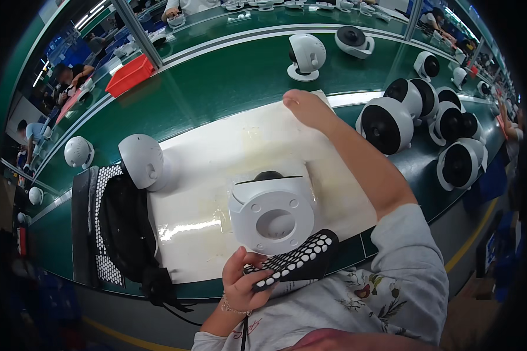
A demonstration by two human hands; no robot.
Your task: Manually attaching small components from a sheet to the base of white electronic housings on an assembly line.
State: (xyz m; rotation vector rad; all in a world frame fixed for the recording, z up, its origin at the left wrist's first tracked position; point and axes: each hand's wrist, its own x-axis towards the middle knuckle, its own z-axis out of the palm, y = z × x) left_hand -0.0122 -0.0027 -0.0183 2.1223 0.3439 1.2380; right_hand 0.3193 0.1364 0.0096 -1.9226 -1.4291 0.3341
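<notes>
A white round-headed device (273,210) lies on the pale mat in front of me. Its ring-shaped base, with a round hollow and small round spots, faces me. My left hand (245,282) is closed on a bendy black sheet with rows of white hexagonal dots (295,260), held just below the base at the mat's near edge. My right hand (310,110) is stretched out to the mat's far edge, apart from the device. Its fingers are mostly hidden, and whether it holds anything small does not show.
A white mat (199,152) covers part of the green bench (216,76). Several black-fronted white devices (386,126) crowd the right. Another white device (141,161) stands left, near a black cloth bundle (123,228). A red tray (130,76) sits far left; people work beyond.
</notes>
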